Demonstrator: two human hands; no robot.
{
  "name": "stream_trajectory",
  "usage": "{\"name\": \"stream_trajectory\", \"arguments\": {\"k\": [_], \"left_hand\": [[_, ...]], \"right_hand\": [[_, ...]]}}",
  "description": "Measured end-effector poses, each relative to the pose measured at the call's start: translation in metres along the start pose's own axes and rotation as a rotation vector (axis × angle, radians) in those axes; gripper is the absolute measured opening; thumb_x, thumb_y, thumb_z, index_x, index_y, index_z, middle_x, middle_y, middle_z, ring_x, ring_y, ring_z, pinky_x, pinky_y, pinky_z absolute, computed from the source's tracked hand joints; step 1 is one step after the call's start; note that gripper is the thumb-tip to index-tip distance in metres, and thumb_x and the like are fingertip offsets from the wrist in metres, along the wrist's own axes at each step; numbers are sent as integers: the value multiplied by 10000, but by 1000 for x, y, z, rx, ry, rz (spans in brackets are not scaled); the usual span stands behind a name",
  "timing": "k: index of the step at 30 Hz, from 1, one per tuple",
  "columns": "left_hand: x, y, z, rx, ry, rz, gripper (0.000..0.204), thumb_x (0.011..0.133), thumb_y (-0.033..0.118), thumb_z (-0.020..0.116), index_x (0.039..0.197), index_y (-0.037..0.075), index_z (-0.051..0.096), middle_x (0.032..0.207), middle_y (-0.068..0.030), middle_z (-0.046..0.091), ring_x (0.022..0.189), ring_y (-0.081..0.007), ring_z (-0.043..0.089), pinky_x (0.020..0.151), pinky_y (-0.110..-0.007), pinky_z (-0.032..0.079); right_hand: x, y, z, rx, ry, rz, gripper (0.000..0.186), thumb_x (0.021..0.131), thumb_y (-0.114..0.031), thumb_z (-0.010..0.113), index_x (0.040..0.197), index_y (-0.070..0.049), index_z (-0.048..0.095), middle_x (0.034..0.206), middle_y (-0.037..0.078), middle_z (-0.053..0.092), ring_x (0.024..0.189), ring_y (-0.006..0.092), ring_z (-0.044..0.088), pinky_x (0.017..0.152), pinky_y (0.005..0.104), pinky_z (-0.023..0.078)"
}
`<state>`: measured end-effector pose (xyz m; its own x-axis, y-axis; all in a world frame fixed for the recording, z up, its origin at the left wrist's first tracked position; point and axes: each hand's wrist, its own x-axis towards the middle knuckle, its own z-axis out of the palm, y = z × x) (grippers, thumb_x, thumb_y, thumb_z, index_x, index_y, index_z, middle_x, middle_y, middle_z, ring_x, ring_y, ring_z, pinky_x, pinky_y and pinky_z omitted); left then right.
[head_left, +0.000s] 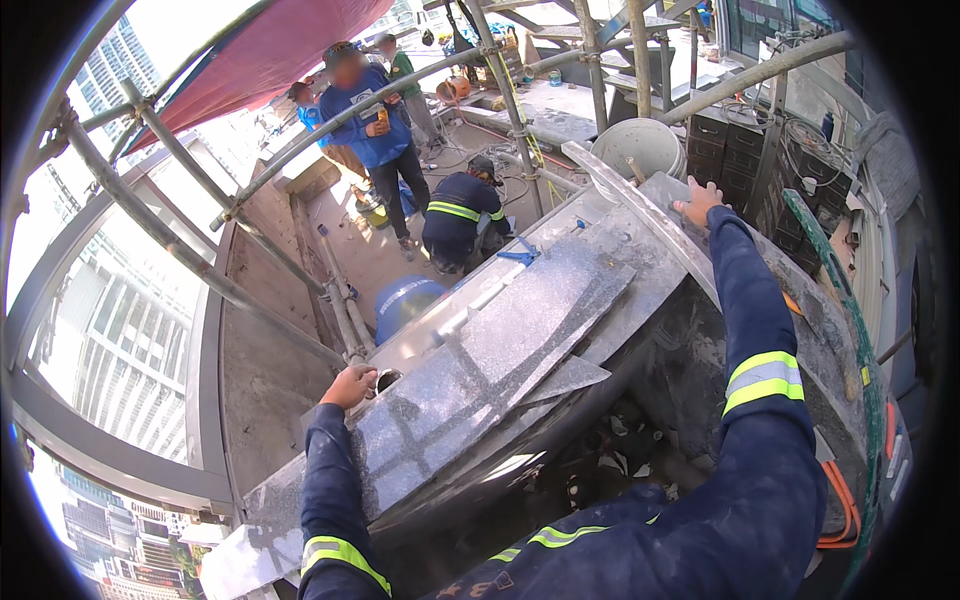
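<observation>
At the far left edge of the grey speckled stone slab (520, 320), my left hand (348, 387) is closed, its fingertips at a small round, dark-rimmed cup-like thing (388, 380). What that thing is exactly cannot be made out. My right hand (700, 203) reaches far out to the right with its fingers apart, holding nothing that shows. It is over a dusty stone surface, just right of a long pale plank (650, 215) that slants across the slabs. A blue clamp-like tool (520, 254) lies past the slab's far edge.
A whitish bucket (640, 155) stands beyond the plank. Scaffold poles (270, 162) cross ahead and left. One person (455, 215) crouches below near a blue drum (408, 302); others stand behind. Under the slabs is a dark cavity with debris (620, 440). Orange cable (840, 505) hangs at right.
</observation>
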<state>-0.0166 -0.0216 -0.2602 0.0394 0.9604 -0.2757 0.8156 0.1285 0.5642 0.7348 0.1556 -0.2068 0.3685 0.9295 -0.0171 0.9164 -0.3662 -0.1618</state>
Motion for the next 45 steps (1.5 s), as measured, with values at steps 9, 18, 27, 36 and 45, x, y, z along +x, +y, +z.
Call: {"name": "stream_trajectory", "arguments": {"k": [9,18,27,36,45], "left_hand": [[1,-12,-3,1,-5,-9,357,1010,205,559,1208,-84,625,891,-126,709,769,-193,679,732,-335,544],[10,-29,-1,8,17,24,339,980,202,572,1191,-50,653,892,-119,716,731,-178,687,714,-341,530],[5,1,-1,-55,2,-24,317,992,186,554,1171,-58,648,832,-78,670,694,-145,650,675,-312,533],[0,-1,-4,-27,2,-8,351,1000,190,551,1202,-88,623,908,-134,710,751,-186,689,715,-331,545],[-2,-3,0,-11,28,-14,317,977,177,559,1178,-51,651,918,-131,713,785,-204,681,734,-345,536]], "right_hand": [[-47,-202,-161,528,-31,-850,745,974,-564,483,1511,-61,368,1552,209,354,1395,386,401,1142,494,338],[-87,-313,-194,1507,-357,-963,925,914,-798,166,1602,-182,107,1642,194,95,1447,480,247,1154,624,219],[-37,-356,-99,1202,49,-854,885,944,-709,360,1520,-38,337,1564,251,302,1450,417,280,1152,508,291],[-118,-315,77,415,-5,-565,600,908,-475,636,1388,-124,554,1362,269,535,1177,419,582,1000,524,457],[-127,-310,68,367,-152,-750,514,892,-410,664,1272,-64,638,1205,241,652,1149,406,604,989,491,477]]}}
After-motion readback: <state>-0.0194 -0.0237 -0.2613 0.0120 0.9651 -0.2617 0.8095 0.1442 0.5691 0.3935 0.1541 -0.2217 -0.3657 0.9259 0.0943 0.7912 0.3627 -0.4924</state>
